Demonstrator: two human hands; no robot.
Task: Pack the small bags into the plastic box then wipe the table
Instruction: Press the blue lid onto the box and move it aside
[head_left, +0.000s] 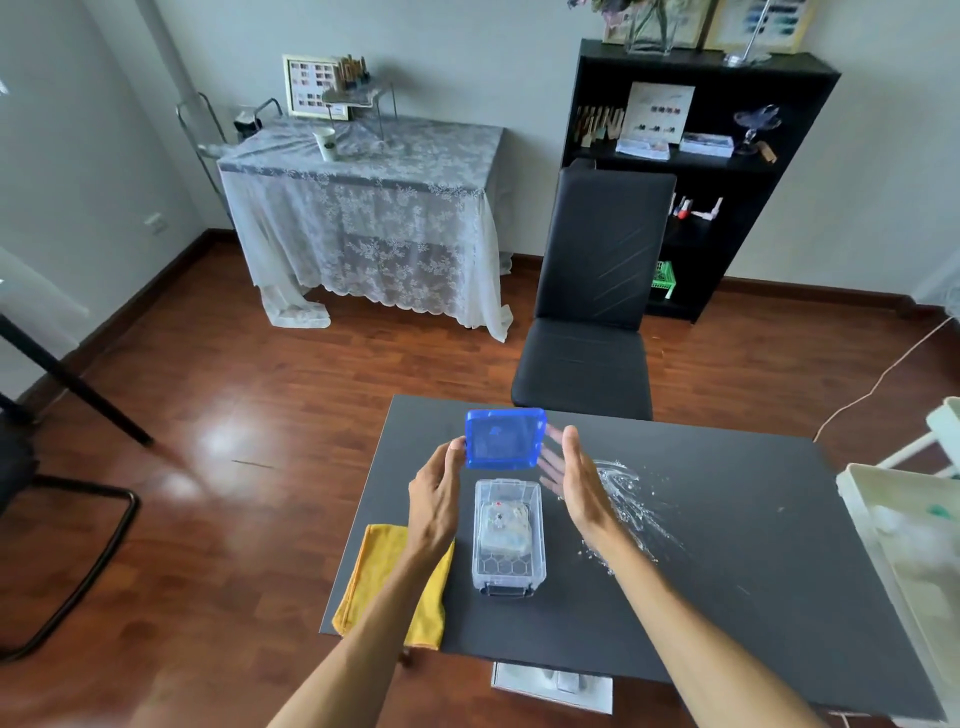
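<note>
A clear plastic box (509, 569) stands on the dark table (727, 519) with small bags (505, 525) inside it. Its blue lid (505, 438) is held tilted in the air just beyond the box. My left hand (436, 493) grips the lid's left edge. My right hand (574, 480) is beside the lid's right edge with fingers spread and blurred; I cannot tell whether it touches the lid. A folded yellow cloth (387, 582) lies at the table's near left corner, partly under my left forearm.
A spill of liquid (631, 506) spreads over the table right of the box. A black chair (592, 312) stands behind the table. A white tray (914, 545) sits at the right edge. A lace-covered table (363, 208) and black shelf (727, 171) line the far wall.
</note>
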